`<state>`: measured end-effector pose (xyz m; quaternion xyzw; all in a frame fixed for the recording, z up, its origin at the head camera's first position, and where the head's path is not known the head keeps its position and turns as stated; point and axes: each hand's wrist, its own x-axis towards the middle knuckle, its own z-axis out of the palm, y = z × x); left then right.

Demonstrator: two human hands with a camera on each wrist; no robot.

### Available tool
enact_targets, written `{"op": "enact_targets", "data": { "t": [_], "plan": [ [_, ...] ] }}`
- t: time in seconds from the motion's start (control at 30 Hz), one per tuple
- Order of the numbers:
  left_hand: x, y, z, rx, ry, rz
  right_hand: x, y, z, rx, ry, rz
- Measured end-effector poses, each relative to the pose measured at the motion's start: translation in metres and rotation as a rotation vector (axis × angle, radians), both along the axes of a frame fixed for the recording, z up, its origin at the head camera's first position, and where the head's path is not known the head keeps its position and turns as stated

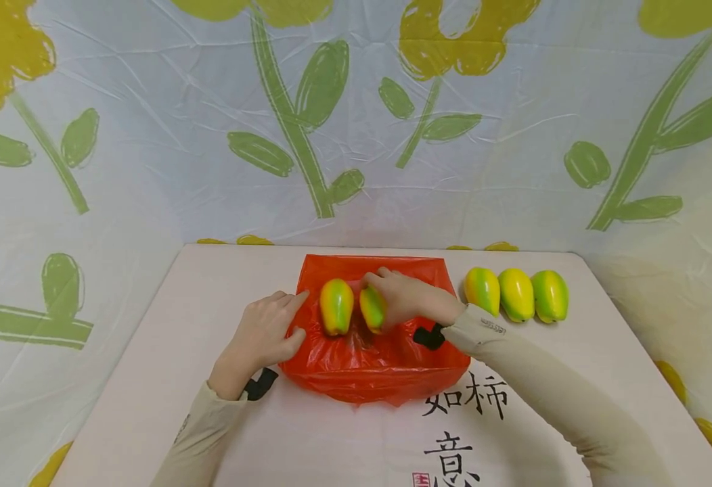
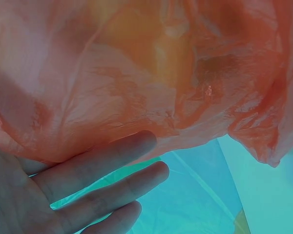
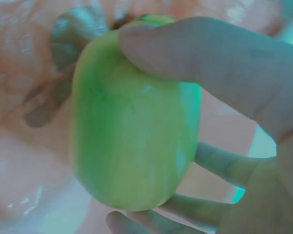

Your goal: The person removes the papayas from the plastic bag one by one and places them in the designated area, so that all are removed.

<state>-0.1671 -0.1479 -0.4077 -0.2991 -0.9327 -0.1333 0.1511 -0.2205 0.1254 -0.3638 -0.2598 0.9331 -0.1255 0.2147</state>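
A red plastic bag (image 1: pixel 380 379) lies spread on the table, its mouth wide. Inside it one yellow-green papaya (image 1: pixel 336 308) rests left of the middle. My right hand (image 1: pixel 401 297) reaches into the bag and holds a second papaya (image 1: pixel 371 308) beside the first. In the right wrist view the thumb lies over this papaya (image 3: pixel 132 126), with fingers around its other side. At the bag's left edge is my left hand (image 1: pixel 267 331). Its fingers (image 2: pixel 102 168) lie straight along the outside of the red film in the left wrist view; the thumb is hidden there.
Three more papayas (image 1: pixel 516 295) stand in a row on the table right of the bag. Black Chinese characters (image 1: pixel 450 453) mark the pale tabletop (image 1: pixel 307 439) in front. A flower-patterned cloth (image 1: pixel 368 135) hangs behind and at both sides.
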Motion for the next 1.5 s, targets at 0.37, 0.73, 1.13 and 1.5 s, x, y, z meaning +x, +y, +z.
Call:
{"op": "enact_targets", "data": {
  "t": [0.37, 0.73, 1.13, 1.5],
  "plan": [
    [-0.001, -0.001, -0.001, -0.001, -0.005, 0.004, 0.014, 0.021, 0.027, -0.233, -0.001, 0.024],
    [-0.001, -0.001, -0.001, -0.003, -0.005, 0.009, 0.032, 0.043, 0.033, -0.465, 0.042, 0.024],
    [-0.001, -0.001, -0.002, -0.006, -0.006, 0.007, 0.056, 0.069, 0.036, -0.599, 0.081, -0.058],
    [0.0, -0.001, 0.0, -0.011, -0.019, 0.015, 0.071, 0.105, 0.034, -0.766, 0.139, -0.047]
  ]
}}
